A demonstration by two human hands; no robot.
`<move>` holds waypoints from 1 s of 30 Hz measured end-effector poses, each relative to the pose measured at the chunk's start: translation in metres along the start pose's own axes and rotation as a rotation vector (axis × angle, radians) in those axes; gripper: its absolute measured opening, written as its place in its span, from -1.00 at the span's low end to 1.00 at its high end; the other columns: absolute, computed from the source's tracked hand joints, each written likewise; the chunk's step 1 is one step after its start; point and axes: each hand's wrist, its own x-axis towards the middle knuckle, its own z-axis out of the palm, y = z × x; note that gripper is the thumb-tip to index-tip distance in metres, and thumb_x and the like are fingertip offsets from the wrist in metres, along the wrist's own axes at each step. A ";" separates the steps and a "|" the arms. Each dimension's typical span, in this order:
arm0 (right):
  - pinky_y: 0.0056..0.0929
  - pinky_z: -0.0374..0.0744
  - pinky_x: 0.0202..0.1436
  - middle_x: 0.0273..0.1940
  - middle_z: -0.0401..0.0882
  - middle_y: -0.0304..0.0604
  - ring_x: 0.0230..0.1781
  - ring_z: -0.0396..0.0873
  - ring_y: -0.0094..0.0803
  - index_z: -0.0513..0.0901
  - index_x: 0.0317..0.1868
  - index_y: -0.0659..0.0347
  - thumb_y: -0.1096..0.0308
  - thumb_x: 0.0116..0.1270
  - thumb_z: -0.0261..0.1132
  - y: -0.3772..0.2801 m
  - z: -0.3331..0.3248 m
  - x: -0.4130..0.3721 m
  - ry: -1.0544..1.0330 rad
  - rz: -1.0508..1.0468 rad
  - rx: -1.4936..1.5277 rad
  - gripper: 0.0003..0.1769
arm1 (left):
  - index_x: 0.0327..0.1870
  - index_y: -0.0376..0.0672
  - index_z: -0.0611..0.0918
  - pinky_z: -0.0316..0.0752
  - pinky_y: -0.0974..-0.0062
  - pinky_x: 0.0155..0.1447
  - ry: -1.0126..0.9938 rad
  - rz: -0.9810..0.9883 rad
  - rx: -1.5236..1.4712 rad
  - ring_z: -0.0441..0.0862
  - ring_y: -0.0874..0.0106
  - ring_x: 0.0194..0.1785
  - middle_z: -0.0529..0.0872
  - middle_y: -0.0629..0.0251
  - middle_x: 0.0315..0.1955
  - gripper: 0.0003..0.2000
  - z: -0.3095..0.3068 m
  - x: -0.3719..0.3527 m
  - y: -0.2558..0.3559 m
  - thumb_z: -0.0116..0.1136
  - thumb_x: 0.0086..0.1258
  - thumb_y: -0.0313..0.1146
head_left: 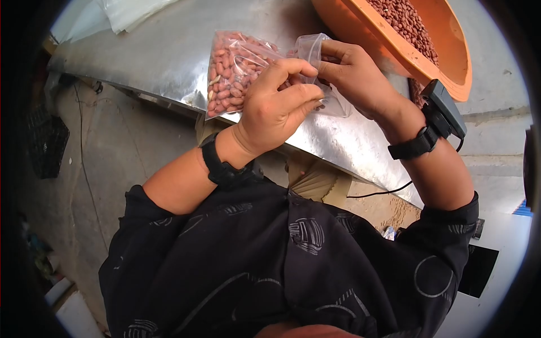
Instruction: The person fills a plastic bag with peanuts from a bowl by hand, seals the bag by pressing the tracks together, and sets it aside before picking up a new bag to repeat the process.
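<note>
Scuffed, shiny sheet metal covers the worktop (152, 56), which runs at a slant above a grey concrete floor (124, 146). Near its front edge is a clear, thin plastic bag (256, 49) plump with pinkish-red peanuts (224, 76), its full end towards the person's left and its loose end towards the right. Whether the metal carries its weight is hard to tell.

Both hands work at the slack part, beyond the bulk of the nuts. The left hand (269, 107) is partly closed, thumb and fingers curled in around the plastic near the neck, which seems to keep the filled end to one side; its exact contact is hidden. The right hand (355, 73) pinches the loose film between thumb and fingers — a light grip that suits thin plastic and probably holds the folds up and apart from the nuts. Whether the mouth is open cannot be told.

Just beyond the right hand, a wide orange plastic container (455, 50) holds a heap of darker, red-brown peanuts (403, 22), presumably placed there to be within easy reach. Black straps circle both wrists — the right one bears a dark boxy device (445, 107), fixed there so both palms are free.
</note>
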 end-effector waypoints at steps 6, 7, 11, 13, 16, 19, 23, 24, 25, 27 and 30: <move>-0.60 0.49 -0.29 -0.35 0.61 -0.24 -0.35 0.53 -0.58 0.63 -0.15 0.41 0.40 0.29 0.19 -0.009 -0.015 -0.022 0.216 -0.233 0.045 -0.76 | -0.28 -0.29 0.67 0.47 0.55 -0.18 -0.078 -0.029 -0.008 0.54 0.41 -0.25 0.54 0.18 -0.10 -0.83 -0.003 -0.002 0.002 0.30 0.08 -0.65; -0.51 0.54 0.05 0.00 0.63 -0.15 -0.05 0.61 -0.48 0.57 0.08 0.35 0.35 0.42 0.16 -0.020 -0.034 -0.033 0.081 -0.162 -0.073 -0.68 | -0.28 -0.28 0.67 0.48 0.55 -0.17 -0.079 -0.018 -0.010 0.54 0.41 -0.25 0.53 0.18 -0.09 -0.83 -0.003 -0.001 0.001 0.30 0.08 -0.65; -0.65 0.50 -0.40 -0.46 0.60 -0.31 -0.49 0.51 -0.65 0.67 -0.24 0.22 0.41 0.38 0.21 -0.038 -0.076 -0.040 0.588 -0.657 -0.545 -0.88 | -0.29 -0.29 0.67 0.46 0.56 -0.21 -0.010 0.008 -0.045 0.54 0.43 -0.28 0.57 0.19 -0.18 -0.88 0.003 -0.002 -0.001 0.27 0.14 -0.63; -0.52 0.35 -0.53 -0.53 0.55 -0.24 -0.60 0.42 -0.56 0.68 -0.41 0.35 0.44 0.23 0.20 -0.029 -0.102 -0.035 0.516 -0.610 -0.479 -0.82 | -0.26 -0.31 0.67 0.47 0.58 -0.21 -0.009 0.062 -0.035 0.53 0.45 -0.29 0.54 0.16 -0.12 -0.86 0.004 -0.005 -0.009 0.27 0.16 -0.64; -0.26 0.61 0.07 -0.15 0.71 0.06 -0.12 0.67 -0.24 0.73 -0.17 0.31 0.38 0.21 0.23 -0.010 -0.140 -0.030 0.442 -0.178 -0.588 -0.75 | -0.24 -0.31 0.67 0.47 0.58 -0.21 -0.012 0.059 -0.013 0.53 0.44 -0.28 0.55 0.16 -0.13 -0.85 0.003 -0.005 -0.010 0.26 0.16 -0.65; -0.31 0.47 0.14 0.00 0.64 0.02 0.01 0.58 -0.18 0.68 -0.04 0.31 0.31 0.32 0.19 0.008 -0.166 -0.019 0.208 -0.052 -0.762 -0.69 | -0.23 -0.30 0.68 0.48 0.59 -0.18 -0.010 0.016 -0.073 0.55 0.44 -0.24 0.54 0.16 -0.14 -0.83 0.006 -0.007 -0.015 0.25 0.16 -0.66; -0.36 0.48 0.11 -0.03 0.65 -0.02 -0.02 0.58 -0.24 0.68 -0.04 0.32 0.32 0.32 0.19 0.018 -0.171 -0.003 0.158 -0.040 -0.800 -0.69 | -0.22 -0.29 0.68 0.49 0.59 -0.18 -0.008 0.036 -0.069 0.57 0.43 -0.24 0.54 0.17 -0.15 -0.82 0.005 -0.014 -0.034 0.24 0.16 -0.68; -0.37 0.49 0.10 -0.04 0.65 -0.03 -0.03 0.58 -0.25 0.68 -0.04 0.32 0.32 0.33 0.19 0.020 -0.172 0.001 0.154 -0.045 -0.799 -0.70 | -0.22 -0.29 0.68 0.49 0.59 -0.19 -0.009 0.053 -0.055 0.56 0.43 -0.25 0.54 0.17 -0.15 -0.82 0.005 -0.015 -0.039 0.24 0.16 -0.68; -0.38 0.49 0.09 -0.04 0.65 -0.04 -0.03 0.58 -0.27 0.68 -0.03 0.32 0.33 0.33 0.19 0.024 -0.172 0.006 0.144 -0.053 -0.796 -0.70 | -0.22 -0.29 0.68 0.49 0.59 -0.19 -0.009 0.070 -0.042 0.56 0.43 -0.25 0.54 0.17 -0.15 -0.82 0.005 -0.017 -0.044 0.23 0.15 -0.68; -0.40 0.49 0.07 -0.06 0.65 -0.06 -0.05 0.58 -0.30 0.67 -0.03 0.32 0.33 0.33 0.20 0.026 -0.170 0.012 0.139 -0.071 -0.789 -0.70 | -0.23 -0.30 0.68 0.49 0.59 -0.20 -0.010 0.040 -0.059 0.56 0.44 -0.27 0.54 0.17 -0.16 -0.82 0.009 -0.023 -0.050 0.23 0.15 -0.68; -0.43 0.50 0.04 -0.08 0.66 -0.09 -0.07 0.58 -0.35 0.67 -0.03 0.32 0.34 0.33 0.20 0.029 -0.158 0.018 0.115 -0.099 -0.755 -0.71 | -0.24 -0.30 0.68 0.48 0.59 -0.21 -0.002 0.020 -0.077 0.55 0.44 -0.28 0.54 0.17 -0.16 -0.83 0.015 -0.031 -0.055 0.23 0.15 -0.68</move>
